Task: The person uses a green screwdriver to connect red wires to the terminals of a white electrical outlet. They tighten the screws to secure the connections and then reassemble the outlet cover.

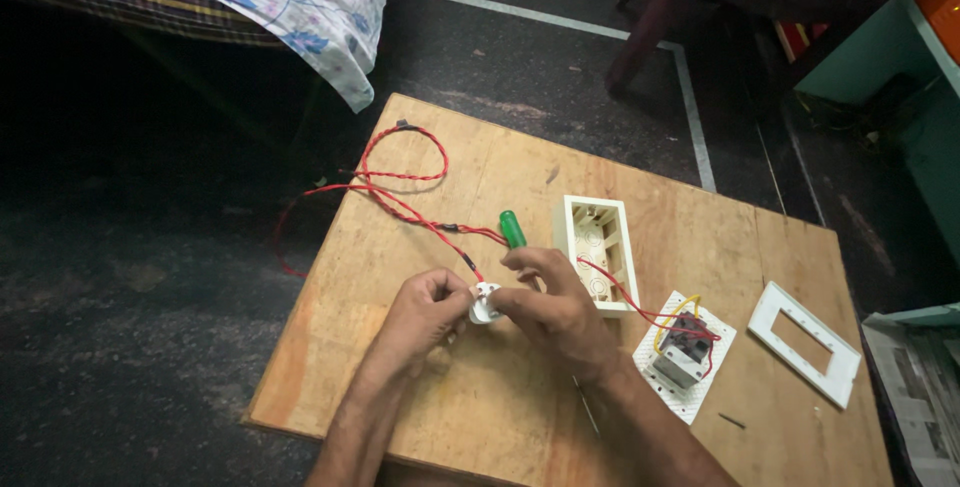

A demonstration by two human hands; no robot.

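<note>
Now two hands are working over one wooden board (480,407) lying on a dark floor. On the board are sitting one cream open wall box (598,252), one white frame plate (806,343) to the right, one switch module (686,349) resting on a white perforated plate, one twisted red wire (405,202) looping toward the top left, and one small dark screw (731,420) near the lower right.

Both forearms are coming up from the bottom edge and meeting near the board's middle. The left hand (422,315) is pinching a small white fitting (484,303) from its left side, fingers curled tight. The right hand (552,307) is closing around a screwdriver, whose green handle (512,229) is sticking up above the knuckles, and is pressing against the fitting's right side.

The fitting is looking round, pale and mostly hidden between the fingers, with the red wire running into it from above.
</note>
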